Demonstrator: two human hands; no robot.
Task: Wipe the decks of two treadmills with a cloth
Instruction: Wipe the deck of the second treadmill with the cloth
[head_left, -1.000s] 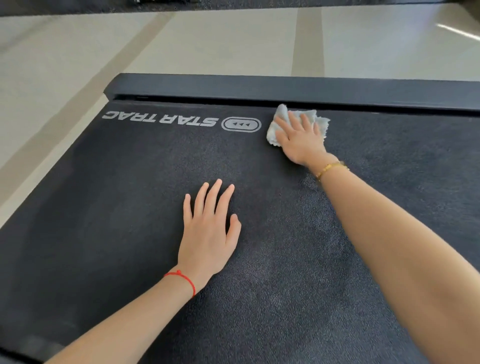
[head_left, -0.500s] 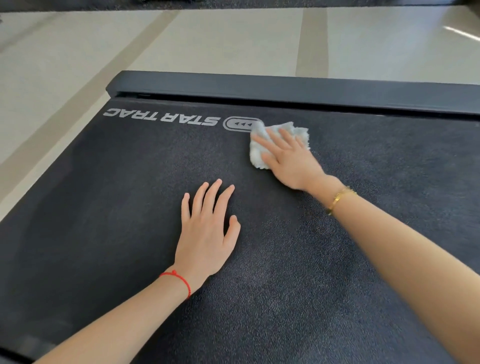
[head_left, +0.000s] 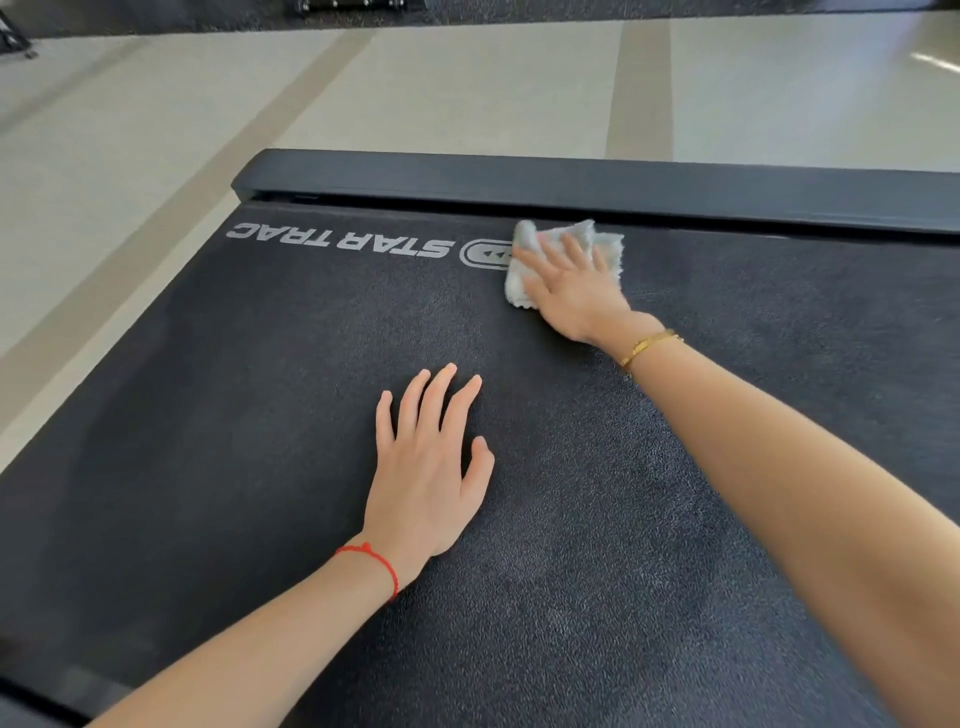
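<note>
A dark textured treadmill deck (head_left: 260, 415) fills most of the view, with white STAR TRAC lettering (head_left: 337, 241) near its far edge. My right hand (head_left: 576, 291) presses a crumpled white cloth (head_left: 597, 236) flat on the belt, just right of the oval logo and close to the far side rail. Fingers are spread over the cloth, which shows past the fingertips and at the thumb side. My left hand (head_left: 431, 467) lies palm down on the middle of the belt, fingers apart, holding nothing.
A black side rail (head_left: 571, 184) runs along the deck's far edge. Beyond it lies a pale floor (head_left: 467, 88) with darker stripes. Dark equipment bases (head_left: 353, 6) show at the top edge. The deck's near rail (head_left: 31, 696) sits at bottom left.
My right hand slid the cloth left and toward me, then back out to the far rail beside the logo. My left hand has stayed in place.
</note>
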